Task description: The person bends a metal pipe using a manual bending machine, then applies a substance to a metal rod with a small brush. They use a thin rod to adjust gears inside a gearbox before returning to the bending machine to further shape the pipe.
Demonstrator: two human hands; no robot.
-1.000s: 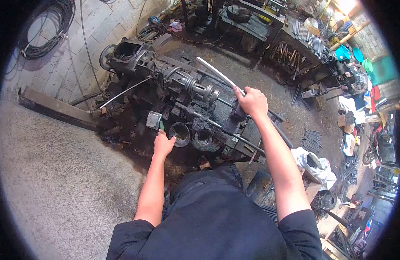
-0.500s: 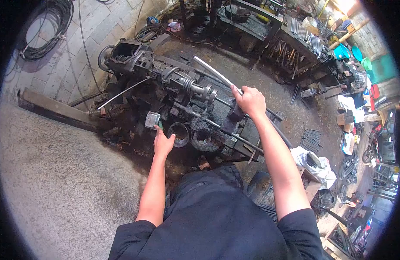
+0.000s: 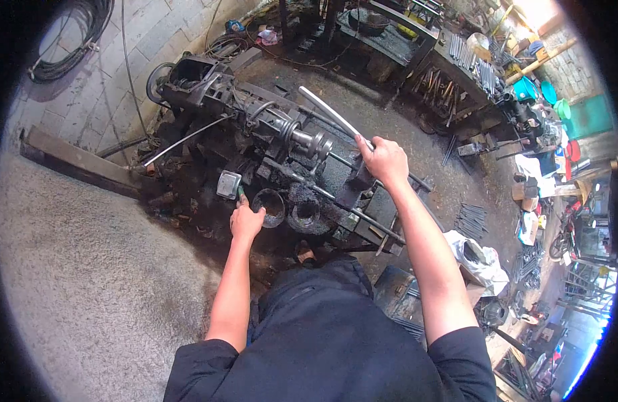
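A black, greasy machine sits on the floor in front of me. My right hand is closed around its long shiny metal lever, which slants up and away to the left. My left hand grips a green-handled tool beside a small grey metal box at the machine's near side. Two round dark pots stand just right of that hand.
A rusty steel beam lies on the floor at left. Coiled cable hangs on the tiled wall. Racks of metal rods and tools fill the back right. A white bag and bundled rods lie to my right.
The view has shifted slightly; both hands keep their grips, with the left hand a little higher in view and closer to the grey box.
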